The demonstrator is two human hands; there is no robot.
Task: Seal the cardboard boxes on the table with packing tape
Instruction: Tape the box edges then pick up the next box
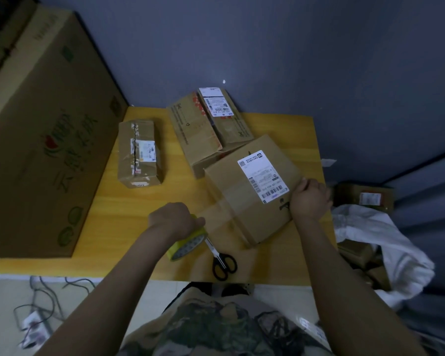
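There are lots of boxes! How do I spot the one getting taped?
Find the yellow table. At its front right sits a box between the left hand and right hand. Only this box has clear tape stretching to it from the yellow tape roll.

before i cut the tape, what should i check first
1. The tape strip runs from the tape roll onto the box: ok.
2. The left hand grips the tape roll: ok.
3. The right hand grips the box's far edge: ok.
4. The scissors lie on the table beside the tape roll: ok.
5. A hand free to take the scissors: not ok, both are busy.
6. Tape end stuck down under the right hand: cannot tell.
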